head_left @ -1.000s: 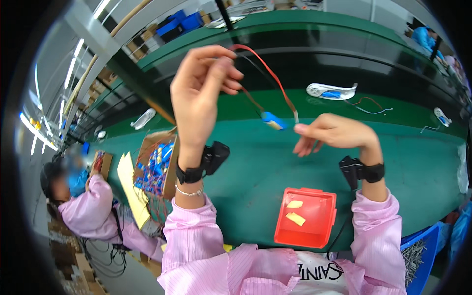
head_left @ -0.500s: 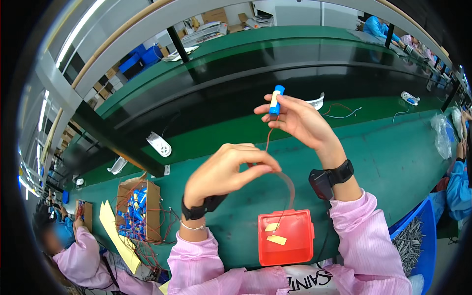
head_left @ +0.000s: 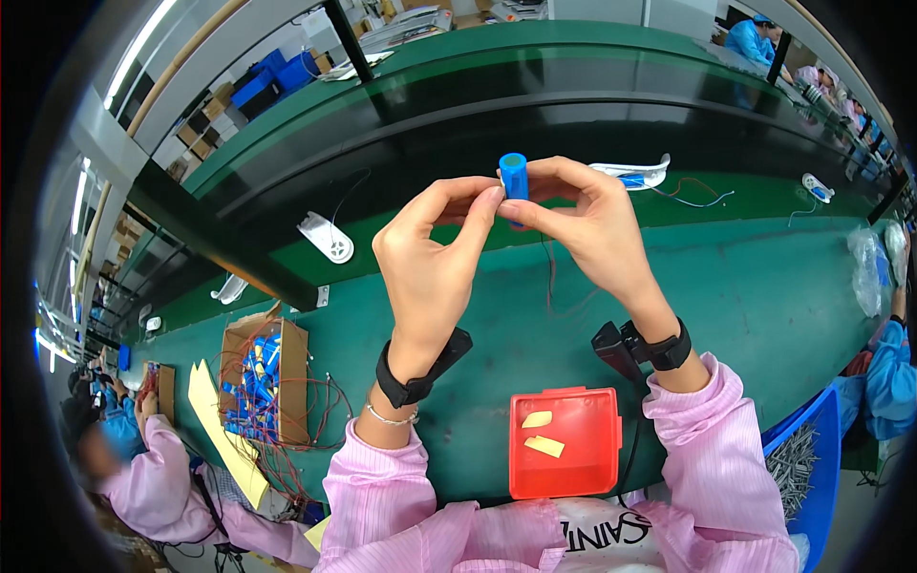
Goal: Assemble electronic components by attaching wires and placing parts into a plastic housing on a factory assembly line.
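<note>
Left grip (head_left: 427, 256) and right grip (head_left: 599, 227) pinch one blue cell (head_left: 514, 170), seemingly mid-work. Two yellow slips (head_left: 543, 446) in the red tray (head_left: 578, 470) and a cell-filled carton (head_left: 294, 390) seem left.

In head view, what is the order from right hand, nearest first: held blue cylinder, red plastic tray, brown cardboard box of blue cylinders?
1. Blue cylinder: held between right hand and left hand.
2. Red tray: below, on green table.
3. Cardboard box: lower left.

Blue cylinder (head_left: 514, 179) glossy; red tray (head_left: 585, 470) smooth plastic.
</note>
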`<move>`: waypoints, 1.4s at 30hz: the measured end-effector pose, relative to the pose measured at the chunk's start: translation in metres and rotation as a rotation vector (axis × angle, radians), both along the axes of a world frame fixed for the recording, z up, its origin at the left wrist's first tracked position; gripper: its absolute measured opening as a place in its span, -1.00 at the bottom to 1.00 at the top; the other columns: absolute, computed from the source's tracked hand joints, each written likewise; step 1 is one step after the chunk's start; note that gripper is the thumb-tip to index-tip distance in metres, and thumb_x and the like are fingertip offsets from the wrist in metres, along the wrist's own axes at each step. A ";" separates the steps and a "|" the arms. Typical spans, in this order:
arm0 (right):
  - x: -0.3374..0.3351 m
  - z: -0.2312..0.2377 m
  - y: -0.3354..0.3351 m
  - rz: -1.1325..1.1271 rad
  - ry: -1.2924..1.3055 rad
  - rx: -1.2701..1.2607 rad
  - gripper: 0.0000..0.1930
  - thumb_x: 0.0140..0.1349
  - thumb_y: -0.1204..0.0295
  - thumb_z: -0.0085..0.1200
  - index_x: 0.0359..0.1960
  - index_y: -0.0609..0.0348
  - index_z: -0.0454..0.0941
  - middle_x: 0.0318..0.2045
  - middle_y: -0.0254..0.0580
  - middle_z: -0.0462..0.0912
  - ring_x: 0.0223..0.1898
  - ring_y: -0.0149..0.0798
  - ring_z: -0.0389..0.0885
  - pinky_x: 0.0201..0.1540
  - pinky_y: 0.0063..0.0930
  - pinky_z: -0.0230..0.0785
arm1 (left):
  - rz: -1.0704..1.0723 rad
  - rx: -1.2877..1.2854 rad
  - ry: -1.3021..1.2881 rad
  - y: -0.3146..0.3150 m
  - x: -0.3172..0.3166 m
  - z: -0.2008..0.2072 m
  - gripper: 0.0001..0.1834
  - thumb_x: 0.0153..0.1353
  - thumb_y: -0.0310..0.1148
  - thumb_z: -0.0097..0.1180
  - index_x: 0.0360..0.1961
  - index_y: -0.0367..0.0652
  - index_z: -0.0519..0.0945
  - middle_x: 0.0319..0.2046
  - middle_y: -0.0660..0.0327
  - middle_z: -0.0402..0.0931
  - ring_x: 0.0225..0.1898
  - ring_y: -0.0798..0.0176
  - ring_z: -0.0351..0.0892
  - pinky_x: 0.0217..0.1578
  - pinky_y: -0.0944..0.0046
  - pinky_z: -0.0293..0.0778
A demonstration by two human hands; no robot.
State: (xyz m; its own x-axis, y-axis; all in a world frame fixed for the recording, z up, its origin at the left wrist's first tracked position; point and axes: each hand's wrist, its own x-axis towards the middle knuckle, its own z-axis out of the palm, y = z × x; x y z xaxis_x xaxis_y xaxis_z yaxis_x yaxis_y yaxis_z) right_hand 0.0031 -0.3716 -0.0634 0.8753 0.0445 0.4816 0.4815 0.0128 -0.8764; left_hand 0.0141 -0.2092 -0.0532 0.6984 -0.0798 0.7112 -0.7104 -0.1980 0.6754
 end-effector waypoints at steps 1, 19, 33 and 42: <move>0.000 0.000 -0.001 -0.014 -0.009 -0.016 -0.71 0.14 0.58 0.26 -0.07 0.32 0.60 -0.20 -0.20 0.64 -0.13 -0.35 0.64 -0.11 -0.48 0.60 | 0.003 -0.017 0.015 -0.001 0.000 -0.001 -0.91 0.14 -0.56 0.25 -0.31 -0.33 0.67 -0.42 0.14 0.68 -0.40 0.34 0.67 -0.31 0.40 0.55; -0.007 0.005 -0.003 -0.129 -0.154 -0.120 -0.68 0.09 0.54 0.30 -0.08 0.31 0.66 -0.36 -0.21 0.62 -0.35 -0.46 0.57 -0.35 -0.61 0.49 | -0.051 -0.045 0.065 0.001 -0.002 0.001 -0.90 0.16 -0.56 0.23 -0.29 -0.36 0.67 -0.41 0.18 0.67 -0.37 0.41 0.64 -0.27 0.44 0.54; -0.007 0.002 0.002 -0.154 -0.145 -0.047 -0.66 0.10 0.55 0.30 -0.05 0.31 0.65 -0.26 -0.22 0.59 -0.26 -0.40 0.64 -0.27 -0.60 0.58 | -0.097 -0.137 0.134 -0.003 -0.002 -0.002 -0.93 0.20 -0.57 0.18 -0.31 -0.39 0.60 -0.38 0.16 0.65 -0.30 0.37 0.67 -0.25 0.42 0.60; -0.003 0.003 -0.006 0.047 -0.036 0.052 -0.66 0.10 0.52 0.32 -0.05 0.33 0.64 -0.31 -0.23 0.59 -0.29 -0.40 0.65 -0.27 -0.59 0.57 | -0.271 -0.278 0.408 0.009 0.005 0.001 -0.89 0.24 -0.58 0.13 -0.23 -0.39 0.53 -0.34 0.12 0.61 -0.35 0.36 0.66 -0.29 0.39 0.60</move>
State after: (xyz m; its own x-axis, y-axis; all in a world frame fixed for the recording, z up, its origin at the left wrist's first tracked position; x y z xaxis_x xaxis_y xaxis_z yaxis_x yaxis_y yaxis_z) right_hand 0.0001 -0.3780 -0.0601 0.8547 0.0589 0.5157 0.5108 0.0814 -0.8558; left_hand 0.0192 -0.2000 -0.0520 0.9019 -0.1429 0.4077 -0.3814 0.1797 0.9068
